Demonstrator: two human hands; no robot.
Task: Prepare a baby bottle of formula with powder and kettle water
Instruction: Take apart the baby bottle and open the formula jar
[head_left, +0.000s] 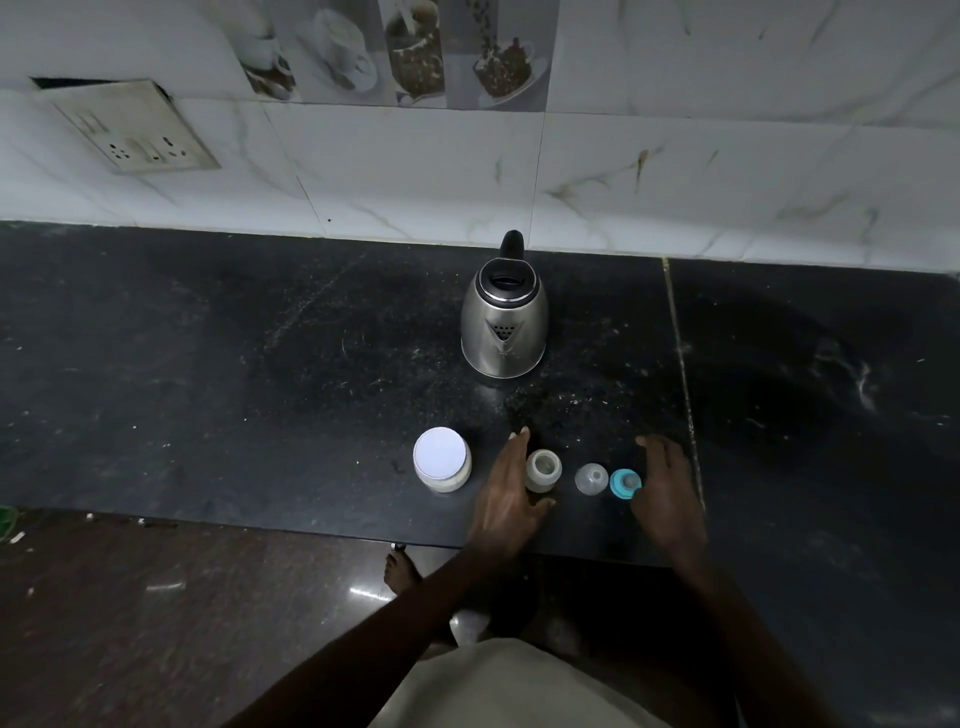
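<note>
An open baby bottle (543, 470) stands upright near the front edge of the black counter (260, 389). My left hand (506, 499) rests just left of it, fingers spread and touching its side, not closed round it. Right of the bottle lies a clear cap (591, 478), then a blue ring with its teat (624, 483). My right hand (667, 493) hovers open beside the blue ring, fingertips at its edge. A powder jar with a white lid (442, 459) stands left of my left hand. The steel kettle (504, 317) sits further back, lid closed, spout towards me.
A tiled wall runs behind the counter, with a socket plate (137, 127) at the upper left. A seam (683, 374) crosses the counter on the right. Below the counter edge I see dark floor and a bare foot (400, 571).
</note>
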